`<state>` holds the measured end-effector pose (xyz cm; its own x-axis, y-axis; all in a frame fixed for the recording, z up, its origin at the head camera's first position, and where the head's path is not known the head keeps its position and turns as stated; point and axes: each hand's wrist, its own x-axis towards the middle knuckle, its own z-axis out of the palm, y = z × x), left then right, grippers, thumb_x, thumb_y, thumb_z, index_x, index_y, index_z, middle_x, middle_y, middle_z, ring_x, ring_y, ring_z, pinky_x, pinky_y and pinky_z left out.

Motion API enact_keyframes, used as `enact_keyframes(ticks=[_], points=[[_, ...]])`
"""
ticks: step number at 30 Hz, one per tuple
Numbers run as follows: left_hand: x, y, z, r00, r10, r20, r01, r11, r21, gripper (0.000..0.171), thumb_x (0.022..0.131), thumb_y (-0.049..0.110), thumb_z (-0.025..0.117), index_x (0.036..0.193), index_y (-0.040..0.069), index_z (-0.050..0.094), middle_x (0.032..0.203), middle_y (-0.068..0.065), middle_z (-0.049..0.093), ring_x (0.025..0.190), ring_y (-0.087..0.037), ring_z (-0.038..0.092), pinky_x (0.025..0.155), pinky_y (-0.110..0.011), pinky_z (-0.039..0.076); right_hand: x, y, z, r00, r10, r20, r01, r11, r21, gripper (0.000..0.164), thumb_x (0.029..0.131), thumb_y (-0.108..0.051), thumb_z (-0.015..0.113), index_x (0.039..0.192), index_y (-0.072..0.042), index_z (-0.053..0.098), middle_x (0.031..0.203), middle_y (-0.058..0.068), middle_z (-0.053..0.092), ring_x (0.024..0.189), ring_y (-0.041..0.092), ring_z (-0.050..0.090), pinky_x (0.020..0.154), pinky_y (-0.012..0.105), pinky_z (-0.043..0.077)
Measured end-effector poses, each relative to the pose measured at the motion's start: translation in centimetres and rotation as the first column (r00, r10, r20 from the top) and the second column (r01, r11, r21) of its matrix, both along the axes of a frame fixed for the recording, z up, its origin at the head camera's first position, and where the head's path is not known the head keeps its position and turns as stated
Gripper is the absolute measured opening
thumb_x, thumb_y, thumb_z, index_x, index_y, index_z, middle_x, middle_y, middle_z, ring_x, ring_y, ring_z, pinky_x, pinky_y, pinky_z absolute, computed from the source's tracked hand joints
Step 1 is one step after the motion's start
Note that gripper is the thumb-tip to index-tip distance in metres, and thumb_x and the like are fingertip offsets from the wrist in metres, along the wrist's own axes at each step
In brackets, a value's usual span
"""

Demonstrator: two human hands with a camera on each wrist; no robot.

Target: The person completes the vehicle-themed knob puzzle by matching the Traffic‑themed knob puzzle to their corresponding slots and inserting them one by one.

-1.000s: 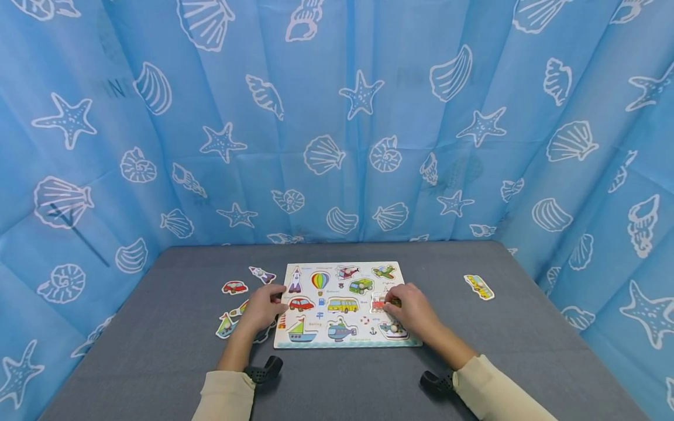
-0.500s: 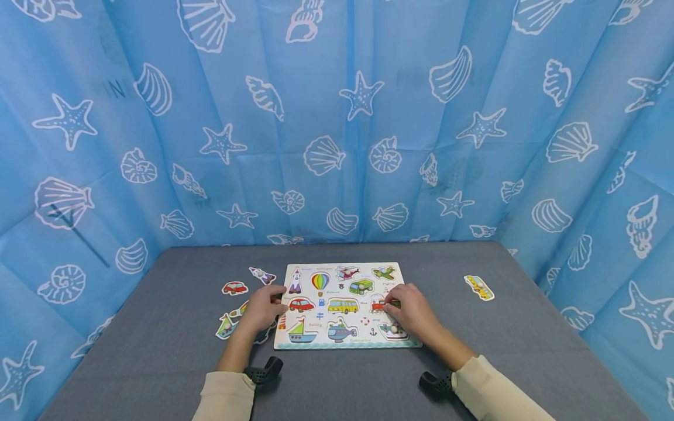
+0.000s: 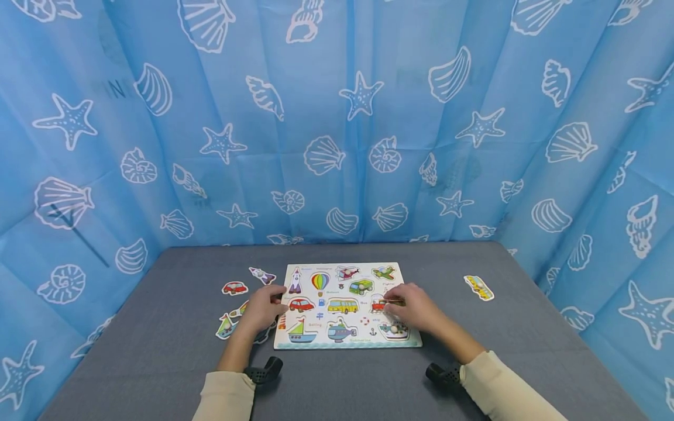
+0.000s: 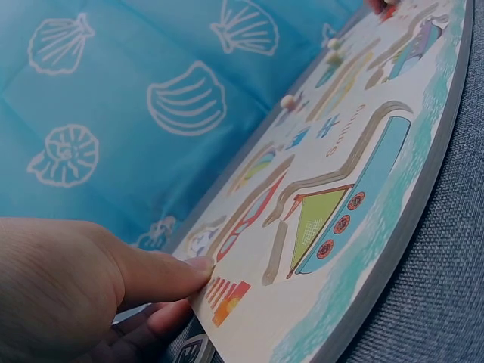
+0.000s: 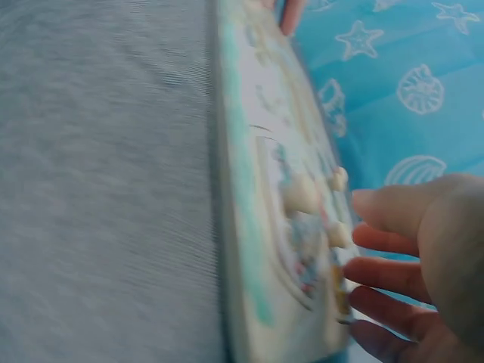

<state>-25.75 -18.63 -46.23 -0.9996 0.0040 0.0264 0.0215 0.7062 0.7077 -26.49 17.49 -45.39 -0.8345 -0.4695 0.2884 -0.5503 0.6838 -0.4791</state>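
A wooden peg puzzle board [image 3: 379, 344] printed with vehicles lies on the table. My left hand [image 3: 261, 308] pinches its left edge; in the left wrist view the thumb [image 4: 170, 278] lies on top, with the other fingers partly hidden below. My right hand [image 3: 416, 307] is at the red train piece [image 3: 377, 303] on the right side of the board. In the right wrist view its fingers [image 5: 386, 276] are spread beside the knobs, holding nothing. Nearer me, the knobbed ship piece [image 3: 394, 331] sits in its recess.
Left of the board lie loose pieces: a rocket [image 3: 262, 275], a red car [image 3: 234, 287], a sailboat [image 3: 226, 326] and others partly behind the left hand. A yellow bus piece [image 3: 479, 287] lies far right. A blue shell-patterned curtain [image 3: 337, 193] hangs behind the grey table [image 3: 337, 386].
My right hand has drawn slightly to the right, with its wrist turned outward, and more of the train piece shows. The left hand and the board stay in place.
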Motion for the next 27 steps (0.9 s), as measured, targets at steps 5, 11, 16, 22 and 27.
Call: enact_keyframes(ticks=[5, 11, 16, 22, 27], points=[[0.1, 0.0, -0.1, 1.0, -0.002, -0.002, 0.002, 1.0, 0.018, 0.043, 0.083, 0.001, 0.073, 0.125, -0.001, 0.063, 0.11, -0.012, 0.061, 0.085, -0.021, 0.054, 0.074, -0.039, 0.046, -0.5, 1.0, 0.9, 0.977, -0.004, 0.211, 0.015, 0.999, -0.047, 0.018, 0.092, -0.015, 0.067, 0.105, -0.004, 0.071, 0.098, 0.002, 0.068, 0.092, 0.022, 0.062, 0.079, 0.042, 0.049], [0.0, 0.0, 0.0, 1.0, 0.004, 0.001, -0.004, 1.0, 0.022, 0.043, 0.083, 0.001, 0.073, 0.125, -0.001, 0.063, 0.109, -0.012, 0.061, 0.086, -0.021, 0.054, 0.074, -0.039, 0.046, -1.1, 2.7, 1.5, 0.968, -0.004, 0.252, 0.03, 0.994, -0.1, 0.018, 0.093, -0.014, 0.065, 0.105, -0.002, 0.07, 0.097, 0.004, 0.068, 0.088, 0.02, 0.062, 0.075, 0.037, 0.049], [-0.1, -0.1, -0.1, 1.0, 0.0, 0.0, 0.0, 1.0, 0.019, 0.043, 0.083, 0.001, 0.073, 0.125, 0.0, 0.063, 0.107, -0.011, 0.061, 0.085, -0.02, 0.054, 0.074, -0.038, 0.046, -1.7, 4.4, 1.7, 0.957, -0.113, 0.266, 0.148, 0.982, -0.117, 0.016, 0.094, -0.011, 0.063, 0.102, 0.001, 0.07, 0.089, 0.006, 0.067, 0.077, 0.018, 0.058, 0.066, 0.034, 0.046], [-0.1, -0.1, 0.1, 1.0, -0.003, -0.003, 0.003, 1.0, 0.011, 0.044, 0.083, 0.002, 0.073, 0.125, -0.001, 0.063, 0.106, -0.011, 0.061, 0.084, -0.02, 0.053, 0.072, -0.037, 0.045, -2.3, 6.9, 1.6, 0.942, -0.239, 0.235, 0.262, 0.962, -0.073, 0.016, 0.094, -0.012, 0.063, 0.098, 0.001, 0.07, 0.079, 0.007, 0.065, 0.069, 0.021, 0.059, 0.061, 0.035, 0.043], [0.0, 0.0, 0.1, 1.0, 0.003, 0.005, -0.003, 1.0, 0.012, 0.043, 0.083, 0.002, 0.073, 0.125, -0.001, 0.063, 0.108, -0.011, 0.06, 0.085, -0.021, 0.053, 0.074, -0.038, 0.045, -2.7, 9.1, 1.7, 0.931, -0.316, 0.185, 0.323, 0.946, -0.008, 0.016, 0.094, -0.013, 0.063, 0.097, 0.001, 0.07, 0.078, 0.005, 0.064, 0.066, 0.019, 0.057, 0.058, 0.035, 0.042]])
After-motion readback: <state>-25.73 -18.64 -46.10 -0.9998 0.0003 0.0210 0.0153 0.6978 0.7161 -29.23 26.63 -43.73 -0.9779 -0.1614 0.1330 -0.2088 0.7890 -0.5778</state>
